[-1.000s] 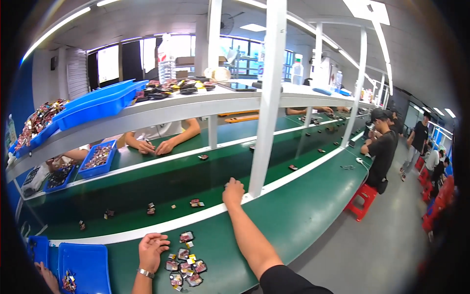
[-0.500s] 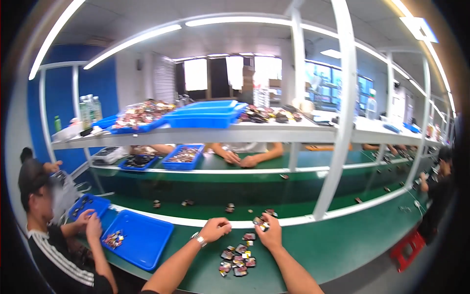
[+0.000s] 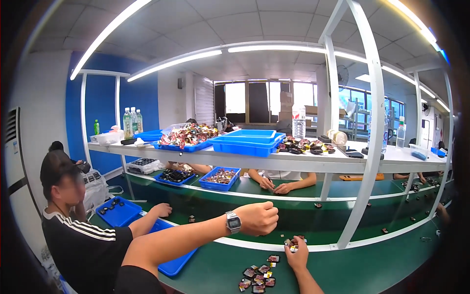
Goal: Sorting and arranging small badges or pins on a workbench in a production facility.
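Observation:
My left hand (image 3: pixel 257 219), with a watch (image 3: pixel 233 222) on its wrist, is raised over the green belt (image 3: pixel 210 205). Its fingers are curled shut, and whatever they may hold is hidden. Lower and to the right, my right hand (image 3: pixel 298 258) grips small dark electronic parts (image 3: pixel 295 243) with pale labels, close to the white rail (image 3: pixel 254 244). A loose group of similar flat dark pieces (image 3: pixel 258 278), bearing white and yellow tabs, lies on the green bench just left of my right forearm.
At my left sits a co-worker (image 3: pixel 83 230), whose arm reaches past blue trays (image 3: pixel 117 211). A white shelf (image 3: pixel 196 153) ahead carries a heaped parts tray (image 3: pixel 188 137), stacked blue trays (image 3: pixel 247 143) and bottles. A white post (image 3: pixel 360 161) rises at the right. Across sits another person (image 3: pixel 281 183).
The view has tilted up and turned left. My left hand has risen from the bench side out over the belt, its fingers curled tighter. My right hand still holds parts.

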A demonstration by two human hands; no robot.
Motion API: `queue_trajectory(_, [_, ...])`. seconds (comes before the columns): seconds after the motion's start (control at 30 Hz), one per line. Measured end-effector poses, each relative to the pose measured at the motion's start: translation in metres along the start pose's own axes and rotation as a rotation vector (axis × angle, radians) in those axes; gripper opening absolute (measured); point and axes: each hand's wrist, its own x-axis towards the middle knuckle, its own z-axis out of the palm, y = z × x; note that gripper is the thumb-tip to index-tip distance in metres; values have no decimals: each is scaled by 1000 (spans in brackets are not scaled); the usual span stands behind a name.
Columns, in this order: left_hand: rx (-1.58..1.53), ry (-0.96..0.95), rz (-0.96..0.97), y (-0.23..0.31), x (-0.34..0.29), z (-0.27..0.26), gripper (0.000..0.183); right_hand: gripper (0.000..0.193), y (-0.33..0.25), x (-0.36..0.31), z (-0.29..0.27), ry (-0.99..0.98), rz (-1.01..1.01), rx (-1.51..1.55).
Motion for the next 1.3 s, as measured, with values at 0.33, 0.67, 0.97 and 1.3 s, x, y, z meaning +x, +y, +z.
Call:
queue_trajectory(0.33, [-900, 15, -1185, 96, -45, 60, 22, 62, -58, -6, -2, -277, -191, 115])
queue_trajectory(0.67, [-2301, 183, -1517, 190, -84, 138, 28, 48, -69, -5, 0, -587, -308, 183])
queue_trajectory(0.97, [-2373, 418, -1651, 201, -73, 131, 36, 17, -64, -19, 14, -313, -317, -14])
queue_trajectory(1.3, [-2496, 553, -1633, 210, -70, 136, 26, 19, -67, -22, 19, -313, -305, -153])
